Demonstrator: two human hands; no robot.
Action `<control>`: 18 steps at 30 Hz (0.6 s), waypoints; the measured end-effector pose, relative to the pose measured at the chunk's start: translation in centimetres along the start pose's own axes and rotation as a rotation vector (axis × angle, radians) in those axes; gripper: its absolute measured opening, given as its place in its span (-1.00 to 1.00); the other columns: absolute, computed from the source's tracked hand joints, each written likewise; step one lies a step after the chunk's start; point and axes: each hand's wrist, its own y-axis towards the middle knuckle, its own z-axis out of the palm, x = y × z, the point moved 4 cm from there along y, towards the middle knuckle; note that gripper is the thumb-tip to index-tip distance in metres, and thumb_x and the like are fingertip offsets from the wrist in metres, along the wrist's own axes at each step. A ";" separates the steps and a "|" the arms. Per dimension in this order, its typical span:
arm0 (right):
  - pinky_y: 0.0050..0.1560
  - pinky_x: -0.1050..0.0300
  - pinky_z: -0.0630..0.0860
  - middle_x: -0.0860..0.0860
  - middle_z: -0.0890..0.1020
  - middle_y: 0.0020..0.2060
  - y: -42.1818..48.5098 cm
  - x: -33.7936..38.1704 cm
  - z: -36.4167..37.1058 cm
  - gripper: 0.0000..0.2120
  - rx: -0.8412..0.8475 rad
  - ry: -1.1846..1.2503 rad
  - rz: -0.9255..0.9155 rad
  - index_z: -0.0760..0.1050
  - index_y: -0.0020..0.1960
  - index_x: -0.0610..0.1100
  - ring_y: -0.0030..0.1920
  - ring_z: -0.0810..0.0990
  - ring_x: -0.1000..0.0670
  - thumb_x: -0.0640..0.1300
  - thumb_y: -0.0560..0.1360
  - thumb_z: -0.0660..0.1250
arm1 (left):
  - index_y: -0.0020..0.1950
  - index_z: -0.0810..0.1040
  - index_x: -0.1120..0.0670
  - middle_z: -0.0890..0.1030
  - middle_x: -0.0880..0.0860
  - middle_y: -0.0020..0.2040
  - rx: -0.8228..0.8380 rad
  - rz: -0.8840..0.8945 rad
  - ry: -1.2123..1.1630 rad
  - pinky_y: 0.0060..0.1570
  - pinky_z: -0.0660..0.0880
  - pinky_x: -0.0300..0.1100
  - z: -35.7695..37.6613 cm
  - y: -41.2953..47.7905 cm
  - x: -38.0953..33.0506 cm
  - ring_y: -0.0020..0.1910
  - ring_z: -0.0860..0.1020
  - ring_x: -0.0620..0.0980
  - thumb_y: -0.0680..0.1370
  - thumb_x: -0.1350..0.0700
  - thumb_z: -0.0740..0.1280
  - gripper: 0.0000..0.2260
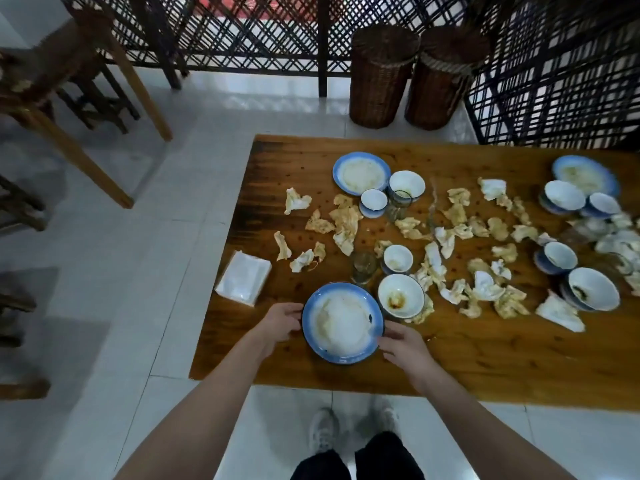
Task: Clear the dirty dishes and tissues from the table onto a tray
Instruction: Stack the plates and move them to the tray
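A blue-rimmed dirty plate (342, 323) lies near the front left corner of the wooden table (485, 355). My left hand (280, 322) holds its left rim and my right hand (403, 341) holds its right rim. A stained white bowl (401, 295) sits just right of the plate. Behind it stand a small bowl (397, 258) and a glass (363, 267). Farther back are another blue-rimmed plate (361, 173), a bowl (406, 185), a small dish (373, 201) and a second glass (398, 204). Several crumpled, stained tissues (346, 221) are scattered across the table. No tray is in view.
More bowls (593, 289) and a plate (585, 174) crowd the right end. A pack of white napkins (243, 277) lies at the table's left edge. Wooden stools (79, 74) stand at the left, two wicker baskets (381, 76) behind the table, lattice screens beyond.
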 end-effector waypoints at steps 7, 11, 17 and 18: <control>-0.02 0.18 0.46 0.07 0.59 -0.04 0.5 -0.2 -0.4 -0.69 -0.132 -0.064 -0.049 0.53 0.21 -0.13 -0.03 0.53 0.08 -0.24 0.48 0.38 | 0.46 0.31 0.11 0.36 0.11 0.43 0.028 0.012 0.040 0.38 0.29 0.08 0.2 0.7 0.6 0.43 0.30 0.12 0.56 0.41 0.16 -0.51; -0.02 0.19 0.45 0.08 0.60 -0.10 0.8 -0.4 -0.4 -0.76 -0.193 -0.066 -0.072 0.56 0.15 -0.14 -0.09 0.51 0.10 -0.25 0.48 0.39 | 0.47 0.31 0.12 0.33 0.11 0.46 0.050 0.037 0.030 0.40 0.30 0.09 0.2 0.6 0.6 0.45 0.28 0.12 0.58 0.40 0.15 -0.53; -0.03 0.12 0.53 0.00 0.55 0.03 1.6 0.0 0.5 -0.63 -0.235 -0.192 -0.087 0.47 0.26 -0.22 -0.02 0.49 0.05 -0.21 0.48 0.40 | 0.52 0.20 0.10 0.33 0.17 0.42 0.048 0.018 -0.050 0.34 0.36 0.06 0.3 0.7 0.6 0.38 0.36 0.16 0.55 0.32 0.31 -0.43; 0.02 0.09 0.52 -0.04 0.54 0.10 1.8 0.0 0.5 -0.60 -0.238 -0.206 -0.073 0.44 0.30 -0.23 0.04 0.49 0.01 -0.21 0.48 0.39 | 0.52 0.19 0.12 0.32 0.17 0.43 0.043 0.017 -0.053 0.35 0.36 0.05 0.5 0.9 0.6 0.38 0.35 0.16 0.55 0.31 0.31 -0.43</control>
